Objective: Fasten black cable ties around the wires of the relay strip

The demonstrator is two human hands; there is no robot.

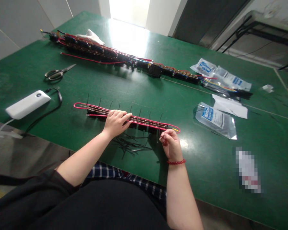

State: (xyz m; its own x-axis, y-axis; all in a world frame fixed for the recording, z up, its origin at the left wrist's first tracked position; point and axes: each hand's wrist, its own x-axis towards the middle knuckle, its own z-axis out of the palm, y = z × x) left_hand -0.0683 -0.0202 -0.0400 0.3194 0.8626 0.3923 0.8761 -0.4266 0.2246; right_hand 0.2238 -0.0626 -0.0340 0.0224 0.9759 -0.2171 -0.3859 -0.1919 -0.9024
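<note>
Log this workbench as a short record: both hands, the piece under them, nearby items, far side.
Left hand: laid across the narrow black strip with looped red wire
Right hand: fingers curled near the strip's right end; grasp unclear
Strip: thin black ties stick out along its far edge
Nearer the person: loose pile of thin black ties
Left side: dark-handled metal scissors; white rounded box with cables
Right side: clear plastic bag with blue label
Far side: long black wired assembly
Surface: green tabletop
</note>
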